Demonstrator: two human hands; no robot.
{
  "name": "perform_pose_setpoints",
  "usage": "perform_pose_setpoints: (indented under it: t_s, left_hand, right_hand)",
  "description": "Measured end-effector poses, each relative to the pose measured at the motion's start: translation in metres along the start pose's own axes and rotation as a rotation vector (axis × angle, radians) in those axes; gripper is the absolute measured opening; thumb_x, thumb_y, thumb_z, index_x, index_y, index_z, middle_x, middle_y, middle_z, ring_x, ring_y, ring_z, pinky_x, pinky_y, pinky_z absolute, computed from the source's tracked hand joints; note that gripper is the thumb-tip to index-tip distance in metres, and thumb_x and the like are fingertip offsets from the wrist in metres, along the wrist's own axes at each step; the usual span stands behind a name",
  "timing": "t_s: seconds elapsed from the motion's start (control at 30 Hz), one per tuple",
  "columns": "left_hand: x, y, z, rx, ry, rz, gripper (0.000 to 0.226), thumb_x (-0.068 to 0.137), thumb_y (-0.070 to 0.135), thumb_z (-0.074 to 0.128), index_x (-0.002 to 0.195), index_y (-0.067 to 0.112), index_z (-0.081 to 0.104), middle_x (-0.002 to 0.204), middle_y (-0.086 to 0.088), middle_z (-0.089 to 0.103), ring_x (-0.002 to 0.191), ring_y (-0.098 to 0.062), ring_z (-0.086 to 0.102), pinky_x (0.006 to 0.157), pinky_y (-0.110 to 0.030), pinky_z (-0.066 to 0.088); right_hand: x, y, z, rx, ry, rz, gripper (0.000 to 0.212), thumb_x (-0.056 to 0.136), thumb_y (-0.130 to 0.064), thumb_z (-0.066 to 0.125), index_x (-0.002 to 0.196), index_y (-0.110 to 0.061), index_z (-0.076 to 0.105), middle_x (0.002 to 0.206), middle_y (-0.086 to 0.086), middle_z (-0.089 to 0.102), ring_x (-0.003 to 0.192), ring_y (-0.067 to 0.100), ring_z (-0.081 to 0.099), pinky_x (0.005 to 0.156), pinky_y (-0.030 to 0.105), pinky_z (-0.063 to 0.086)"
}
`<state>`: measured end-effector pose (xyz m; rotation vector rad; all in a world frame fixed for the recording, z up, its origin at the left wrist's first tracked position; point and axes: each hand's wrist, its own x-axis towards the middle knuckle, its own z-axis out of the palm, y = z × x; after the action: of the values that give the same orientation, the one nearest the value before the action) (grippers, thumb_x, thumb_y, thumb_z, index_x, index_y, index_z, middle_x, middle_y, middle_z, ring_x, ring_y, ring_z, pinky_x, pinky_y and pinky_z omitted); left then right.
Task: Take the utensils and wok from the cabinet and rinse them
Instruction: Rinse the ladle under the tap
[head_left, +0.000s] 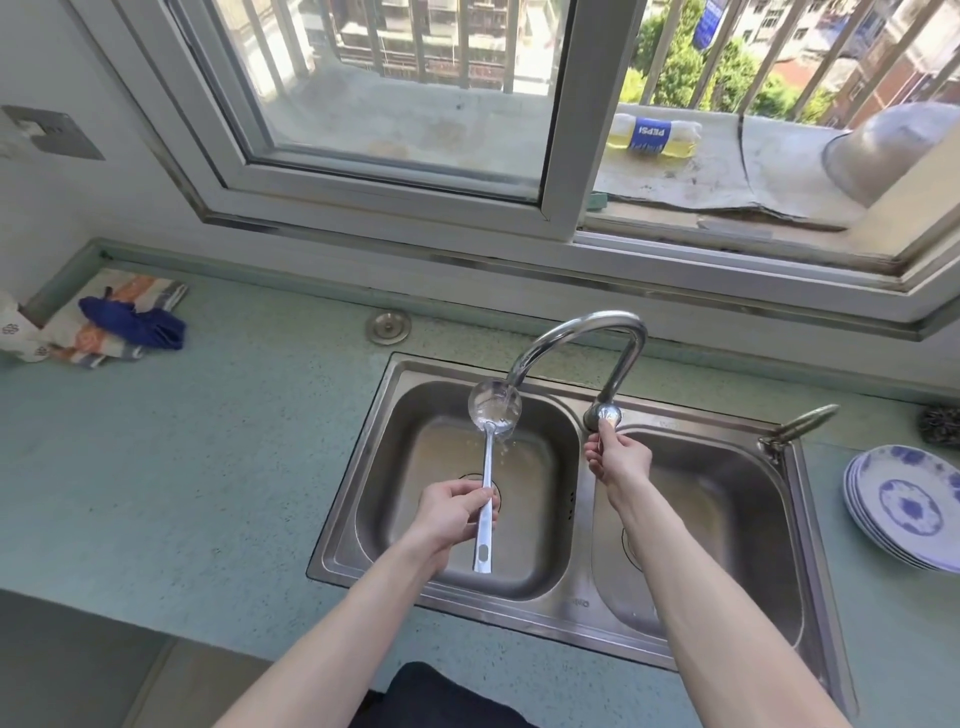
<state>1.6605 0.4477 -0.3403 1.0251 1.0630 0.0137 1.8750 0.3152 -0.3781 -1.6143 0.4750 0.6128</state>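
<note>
Rinse step: left hand (457, 506) fingers curled round ladle (491, 441) handle, bowl under tap (571, 343) stream over left sink (363, 467) basin. Right hand (618, 460) pinches tap lever. Next, probably: turn ladle, shut water.

Single head-worn wide-angle view; looks forward and steeply down from above the counter (218, 467) edge; near the double sink (582, 597), window (395, 93) across the frame top.

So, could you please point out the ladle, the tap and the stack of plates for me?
ladle (494, 406): head view, on its bowl under the running water.
tap (582, 333): head view, on the curved spout.
stack of plates (910, 506): head view, on the top plate's blue centre.
</note>
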Motion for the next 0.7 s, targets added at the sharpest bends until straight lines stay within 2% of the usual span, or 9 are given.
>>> perform_pose_setpoints:
  t_s: [0.1, 0.2, 0.33, 0.4, 0.47, 0.5, 0.53, 0.6, 0.7]
  left_hand:
    - [0.001, 0.0, 0.002, -0.018, -0.007, -0.012, 0.011, 0.096, 0.003, 0.067, 0.104, -0.004, 0.07, 0.091, -0.018, 0.073, 0.069, -0.024, 0.067, 0.087, -0.043, 0.06]
    - [0.002, 0.0, 0.004, -0.046, -0.016, -0.029, 0.015, 0.096, 0.004, 0.067, 0.107, -0.005, 0.069, 0.092, -0.018, 0.073, 0.068, -0.023, 0.067, 0.082, -0.039, 0.06]
    - [0.007, -0.002, 0.009, -0.071, -0.027, -0.067, 0.019, 0.096, 0.005, 0.068, 0.112, -0.004, 0.069, 0.091, -0.015, 0.075, 0.069, -0.02, 0.069, 0.072, -0.031, 0.061]
    - [0.01, -0.001, 0.014, -0.081, -0.042, -0.078, 0.02, 0.095, 0.008, 0.069, 0.113, -0.001, 0.07, 0.092, -0.013, 0.077, 0.073, -0.018, 0.072, 0.067, -0.027, 0.059]
    - [0.013, 0.001, 0.019, -0.091, -0.038, -0.084, 0.018, 0.095, 0.009, 0.069, 0.111, 0.002, 0.072, 0.09, -0.01, 0.078, 0.072, -0.016, 0.073, 0.066, -0.025, 0.056]
    - [0.015, 0.002, 0.021, -0.102, -0.023, -0.088, 0.016, 0.095, 0.01, 0.07, 0.109, 0.003, 0.073, 0.089, -0.01, 0.078, 0.072, -0.016, 0.072, 0.065, -0.025, 0.055]
    - [0.017, 0.003, 0.024, -0.121, -0.007, -0.091, 0.015, 0.094, 0.009, 0.071, 0.108, 0.003, 0.074, 0.089, -0.011, 0.077, 0.072, -0.018, 0.07, 0.064, -0.025, 0.053]
    - [0.021, 0.004, 0.03, -0.145, 0.018, -0.096, 0.016, 0.091, 0.009, 0.075, 0.105, 0.004, 0.075, 0.088, -0.013, 0.073, 0.073, -0.02, 0.06, 0.062, -0.025, 0.045]
    - [0.026, 0.004, 0.037, -0.153, 0.049, -0.115, 0.007, 0.09, 0.013, 0.076, 0.097, 0.011, 0.077, 0.076, -0.006, 0.067, 0.062, -0.013, 0.047, 0.055, -0.023, 0.035]
  right_hand:
    - [-0.009, 0.004, 0.001, -0.004, 0.016, 0.008, 0.045, 0.101, -0.042, 0.065, 0.089, 0.001, 0.07, 0.067, 0.01, 0.071, 0.05, 0.014, 0.062, 0.047, 0.019, 0.052]
    - [-0.028, 0.021, 0.007, -0.092, -0.024, 0.043, 0.053, 0.103, -0.055, 0.053, 0.098, -0.005, 0.067, 0.084, 0.013, 0.077, 0.066, 0.021, 0.07, 0.054, 0.026, 0.055]
    - [-0.062, 0.048, 0.024, -0.238, -0.242, 0.035, 0.044, 0.107, -0.044, 0.051, 0.11, -0.002, 0.065, 0.096, 0.013, 0.076, 0.069, 0.02, 0.068, 0.059, 0.027, 0.051]
    - [-0.079, 0.052, 0.032, -0.306, -0.362, 0.029, 0.04, 0.107, -0.043, 0.051, 0.11, -0.006, 0.066, 0.099, 0.013, 0.078, 0.078, 0.022, 0.073, 0.07, 0.034, 0.057]
    - [-0.092, 0.052, 0.037, -0.304, -0.392, -0.004, 0.035, 0.107, -0.038, 0.054, 0.108, -0.006, 0.066, 0.097, 0.013, 0.078, 0.086, 0.028, 0.076, 0.082, 0.043, 0.06]
    - [-0.098, 0.05, 0.039, -0.297, -0.383, -0.028, 0.033, 0.106, -0.037, 0.055, 0.106, -0.006, 0.066, 0.095, 0.011, 0.078, 0.086, 0.027, 0.076, 0.082, 0.044, 0.061]
    - [-0.103, 0.047, 0.038, -0.315, -0.366, -0.059, 0.031, 0.106, -0.036, 0.056, 0.102, -0.007, 0.065, 0.091, 0.008, 0.076, 0.082, 0.023, 0.074, 0.076, 0.039, 0.061]
    - [-0.113, 0.038, 0.034, -0.397, -0.325, -0.124, 0.031, 0.105, -0.037, 0.056, 0.092, -0.01, 0.064, 0.084, 0.001, 0.069, 0.073, 0.012, 0.065, 0.065, 0.027, 0.052]
    - [-0.124, 0.027, 0.025, -0.36, -0.393, -0.059, 0.033, 0.103, -0.043, 0.056, 0.091, -0.012, 0.061, 0.069, -0.003, 0.063, 0.06, 0.011, 0.061, 0.053, 0.024, 0.047]
